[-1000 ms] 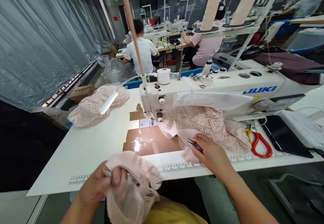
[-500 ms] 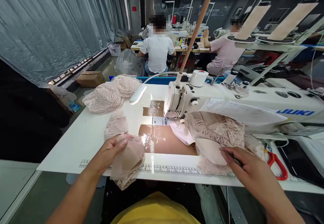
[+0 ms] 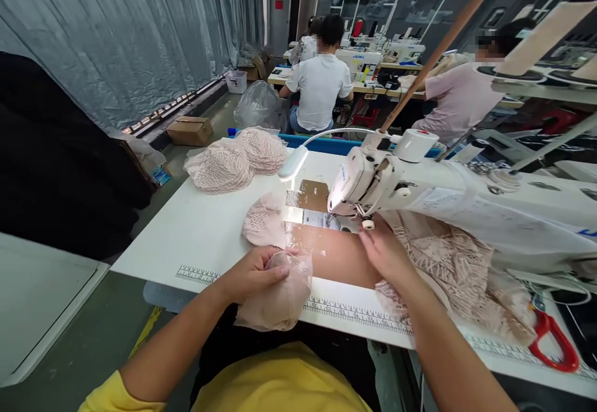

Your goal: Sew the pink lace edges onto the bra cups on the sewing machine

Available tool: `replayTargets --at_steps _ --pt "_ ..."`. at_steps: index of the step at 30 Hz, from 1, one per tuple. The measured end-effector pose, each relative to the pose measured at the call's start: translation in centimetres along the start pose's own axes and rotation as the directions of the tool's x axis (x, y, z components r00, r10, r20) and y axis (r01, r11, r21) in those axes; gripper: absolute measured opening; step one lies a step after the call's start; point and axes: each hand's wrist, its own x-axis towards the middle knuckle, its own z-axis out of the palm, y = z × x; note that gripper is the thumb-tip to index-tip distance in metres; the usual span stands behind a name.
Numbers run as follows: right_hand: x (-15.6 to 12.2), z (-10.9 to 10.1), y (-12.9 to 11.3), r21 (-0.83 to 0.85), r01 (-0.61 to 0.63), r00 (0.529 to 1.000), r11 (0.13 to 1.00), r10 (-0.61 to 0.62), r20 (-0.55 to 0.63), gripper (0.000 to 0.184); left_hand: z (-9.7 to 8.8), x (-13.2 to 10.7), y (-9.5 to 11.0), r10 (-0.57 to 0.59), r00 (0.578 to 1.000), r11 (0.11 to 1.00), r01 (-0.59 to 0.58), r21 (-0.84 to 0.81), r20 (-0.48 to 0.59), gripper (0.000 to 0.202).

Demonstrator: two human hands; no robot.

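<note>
My left hand [image 3: 261, 273] pinches a sheer beige cup-shaped fabric piece [image 3: 280, 303] at the table's front edge. Just behind it lies a lace cup piece [image 3: 265, 220], flat on the white table. My right hand [image 3: 385, 247] reaches in by the needle area of the sewing machine [image 3: 361, 182]; its fingertips are partly hidden there, and I cannot make out whether they hold anything. Beside the right forearm, beige lace fabric [image 3: 454, 260] is heaped under the machine arm, partly covered by that forearm.
Stacked lace cups [image 3: 221, 166] sit at the table's back left. A lamp [image 3: 293, 163] hangs over the table near the needle. Red-handled scissors [image 3: 555, 343] lie at the right. A printed ruler [image 3: 345, 315] runs along the front edge. Two co-workers sit farther back.
My right hand has moved left from the front fabric to the needle area; the slender dark tool it held is out of sight. My left hand still grips the sheer piece. The view has shifted.
</note>
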Motion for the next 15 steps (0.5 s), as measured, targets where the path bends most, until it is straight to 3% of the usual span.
replayTargets --at_steps 3,6,8,11,15 --pt "1.5 0.1 3.3 -0.102 0.008 0.992 0.995 -0.02 -0.125 0.039 -0.2 -0.2 -0.1 -0.013 0.999 0.999 0.015 -0.047 0.03 0.063" --pt "0.2 0.1 3.9 -0.162 0.122 0.992 0.979 -0.123 0.01 0.04 -0.5 -0.2 -0.2 -0.004 0.999 0.997 0.008 -0.077 0.05 0.066" --pt "-1.5 0.0 3.0 -0.158 0.195 0.979 0.968 -0.182 0.095 0.038 -0.6 -0.2 -0.3 0.004 0.997 0.996 0.002 -0.084 0.073 0.068" --pt "-4.0 -0.4 0.2 -0.066 0.198 0.973 0.978 -0.188 0.137 0.039 -0.4 0.2 -0.2 -0.013 0.993 0.998 0.021 -0.065 0.116 0.069" --pt "-5.5 -0.8 -4.7 0.278 0.137 0.929 0.951 -0.22 0.296 0.044 0.3 0.9 -0.1 -0.012 0.969 1.0 0.015 -0.011 0.245 0.066"
